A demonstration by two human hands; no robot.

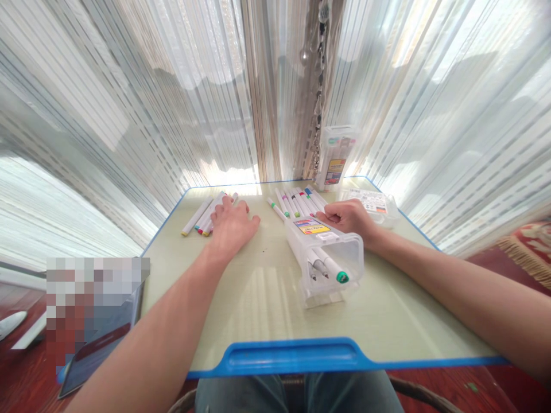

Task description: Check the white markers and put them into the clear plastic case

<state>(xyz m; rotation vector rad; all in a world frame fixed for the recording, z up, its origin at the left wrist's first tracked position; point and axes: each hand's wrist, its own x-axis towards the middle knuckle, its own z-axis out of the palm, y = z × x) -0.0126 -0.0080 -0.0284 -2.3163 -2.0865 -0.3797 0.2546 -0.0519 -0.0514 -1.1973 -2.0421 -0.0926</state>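
My left hand (235,222) rests palm down on a small group of white markers (196,219) at the table's left, fingers spread and thumb out to the side. Some of those markers lie under its fingers. My right hand (349,217) is closed beside the right end of a row of white markers (297,202) with coloured bands; whatever is between its fingers is hidden. In front of it, a clear plastic marker case (297,246) lies with its open end towards me. Several markers are inside, one with a green end (342,277).
A second clear case (338,158) stands upright at the back, with another clear plastic box (374,206) lying beside it. The pale table (258,310) has a blue rim. A dark tablet-like device (112,332) is at left. String curtains (206,115) hang behind.
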